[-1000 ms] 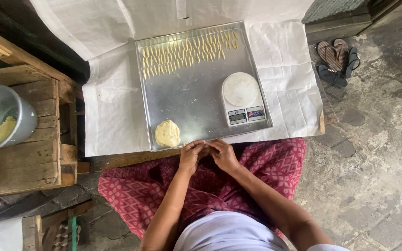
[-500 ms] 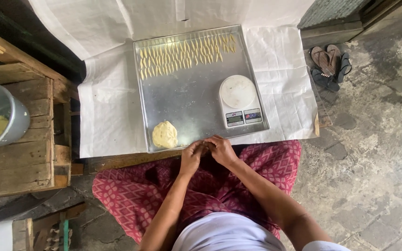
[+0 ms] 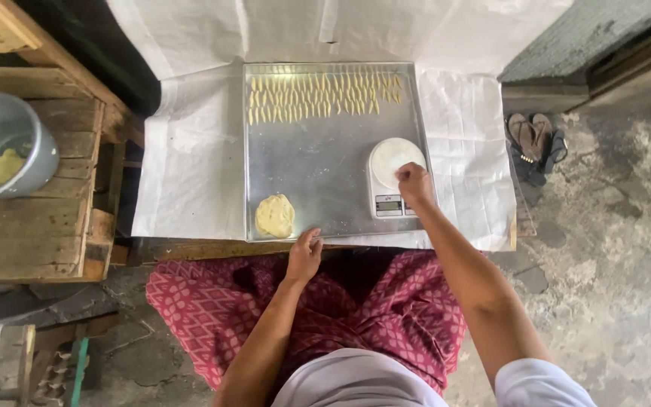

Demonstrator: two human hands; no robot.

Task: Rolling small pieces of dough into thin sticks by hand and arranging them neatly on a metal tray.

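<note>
The right hand [image 3: 414, 183], fingers curled loosely, rests on the white kitchen scale [image 3: 391, 176] at the metal tray's [image 3: 318, 158] near right; the left hand [image 3: 304, 255], fingers relaxed, touches the tray's front edge beside the dough lump [image 3: 274, 215]; shaped dough pieces [image 3: 318, 96] line the far edge.

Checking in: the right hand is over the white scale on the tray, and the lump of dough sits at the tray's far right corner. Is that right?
Not quite. The right hand is over the white scale on the tray, but the lump of dough sits at the tray's near left corner, close to the left hand. The head view shows it.
</note>
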